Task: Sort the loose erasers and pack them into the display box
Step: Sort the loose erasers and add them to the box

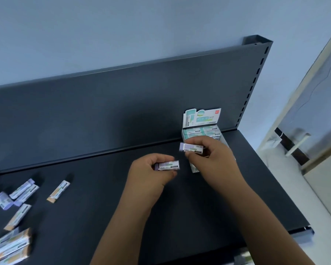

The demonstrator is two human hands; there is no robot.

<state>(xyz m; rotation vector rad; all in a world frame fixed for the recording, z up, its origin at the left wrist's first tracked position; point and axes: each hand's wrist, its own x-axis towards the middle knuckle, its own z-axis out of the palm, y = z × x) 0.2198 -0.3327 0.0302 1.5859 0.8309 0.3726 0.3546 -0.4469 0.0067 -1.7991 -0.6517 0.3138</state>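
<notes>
Right hand (208, 155) pinches 1 purple eraser (191, 147) beside the display box (201, 129); left hand (151, 169) grips another eraser (167, 165).

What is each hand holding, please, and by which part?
Left hand grips a purple paper-sleeved rectangular eraser near its bare end; right hand pinches a matching eraser by its sleeved end.

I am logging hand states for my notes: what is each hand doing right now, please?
Left hand: closed, holding a purple eraser.
Right hand: closed, pinching a second purple eraser.
</notes>
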